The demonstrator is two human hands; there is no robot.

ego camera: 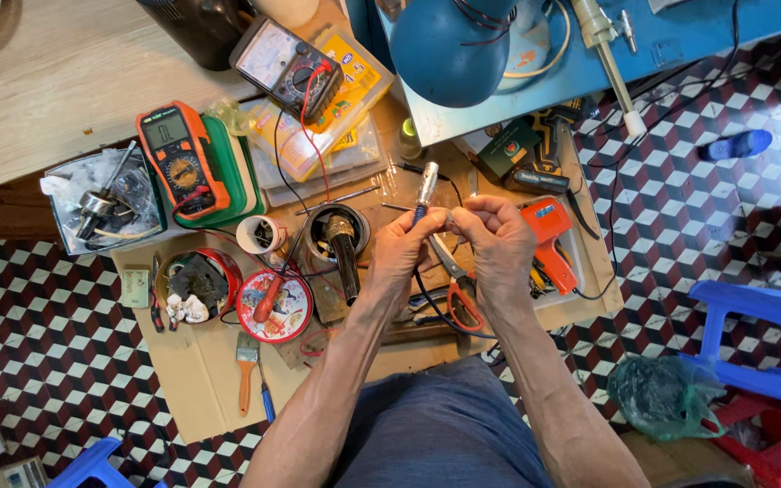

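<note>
My left hand (pixel 401 248) holds a slim metal-barrelled tool (pixel 426 187) upright, its silver tip pointing away from me and a dark cord trailing down from its blue grip. My right hand (pixel 497 237) is closed beside it, fingertips pinched on a small part right next to the tool; what the part is I cannot make out. Both hands hover above a cardboard sheet (pixel 193 366) on the floor. Orange-handled scissors (pixel 459 294) lie just under the hands.
An orange multimeter (pixel 181 163) and a black analogue meter (pixel 284 67) sit at the left. Round tins (pixel 275 307), a black-lined cup (pixel 336 237), an orange glue gun (pixel 550 239), a brush (pixel 247 366), a blue lamp (pixel 452 45) and blue stools (pixel 766 339) surround the spot.
</note>
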